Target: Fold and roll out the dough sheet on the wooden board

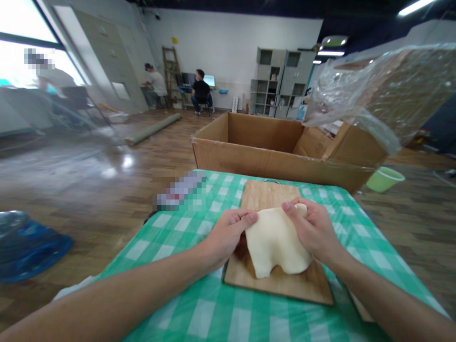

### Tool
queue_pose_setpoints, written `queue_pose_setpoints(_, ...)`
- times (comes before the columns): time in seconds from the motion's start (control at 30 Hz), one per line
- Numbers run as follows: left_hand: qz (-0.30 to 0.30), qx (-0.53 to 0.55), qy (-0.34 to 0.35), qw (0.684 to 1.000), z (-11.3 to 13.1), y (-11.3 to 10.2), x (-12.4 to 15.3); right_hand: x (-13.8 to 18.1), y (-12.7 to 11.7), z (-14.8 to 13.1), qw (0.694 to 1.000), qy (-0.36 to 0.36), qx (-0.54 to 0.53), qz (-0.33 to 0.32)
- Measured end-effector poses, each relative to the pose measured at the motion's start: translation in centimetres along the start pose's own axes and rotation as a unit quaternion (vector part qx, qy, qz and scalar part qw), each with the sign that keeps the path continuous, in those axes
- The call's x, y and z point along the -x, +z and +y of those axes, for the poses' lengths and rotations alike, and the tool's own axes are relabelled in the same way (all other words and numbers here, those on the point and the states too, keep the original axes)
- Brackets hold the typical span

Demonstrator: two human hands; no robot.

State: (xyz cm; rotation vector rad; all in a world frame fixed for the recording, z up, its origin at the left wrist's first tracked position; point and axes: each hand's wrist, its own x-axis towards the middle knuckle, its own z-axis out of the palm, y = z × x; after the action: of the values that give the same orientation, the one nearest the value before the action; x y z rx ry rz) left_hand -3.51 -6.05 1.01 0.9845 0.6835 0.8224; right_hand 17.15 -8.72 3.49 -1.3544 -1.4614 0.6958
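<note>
Apart, our left hand (pixel 228 233) and right hand (pixel 316 229) pinch a pale, doughy sheet (pixel 278 241), perhaps so it hangs spread over the wooden board (pixel 272 194).

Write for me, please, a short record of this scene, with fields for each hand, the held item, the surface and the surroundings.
Left hand: pinches the sheet's upper left corner
Right hand: grips the sheet's upper right side
Held item: pale, dough-like sheet, wavy lower edge; contact of that edge with the board unclear
Below it: wooden board on a green-and-white checked cloth
Beyond the table: open cardboard box, clear plastic wrap at its right
Floor, right: light green bucket
</note>
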Motion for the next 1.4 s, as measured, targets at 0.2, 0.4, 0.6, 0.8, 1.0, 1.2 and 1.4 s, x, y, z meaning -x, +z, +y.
queue_pose_setpoints(0.2,0.011,0.07,-0.025,0.997,0.6,0.3,-0.1,-0.4,-0.2,1.0,0.999,0.026,-0.023,0.037)
queue_pose_setpoints(0.4,0.035,0.055,-0.02,0.998,0.4,-0.1,-0.4,-0.7,0.0,1.5,0.996,0.06,-0.065,0.018)
queue_pose_setpoints(0.6,0.063,0.076,-0.009,0.995,1.0,-0.1,-0.6,-1.0,0.1,2.1,0.991,0.085,-0.096,-0.04)
queue_pose_setpoints(0.8,0.0,-0.062,0.01,0.998,0.6,-0.5,-0.2,-1.1,0.2,2.5,0.982,0.144,-0.118,-0.032)
queue_pose_setpoints(1.0,0.06,-0.156,0.073,0.983,0.2,-1.3,-0.9,-1.8,-0.1,3.8,0.984,0.162,-0.075,-0.015)
queue_pose_setpoints(1.2,0.022,-0.549,0.226,0.805,0.1,-2.2,-0.7,-2.9,-1.1,5.2,0.96,-0.071,0.269,0.011)
queue_pose_setpoints(1.4,-0.109,-0.701,0.186,0.68,0.2,-1.9,0.2,-1.3,-0.2,5.4,0.885,-0.15,0.407,-0.17)
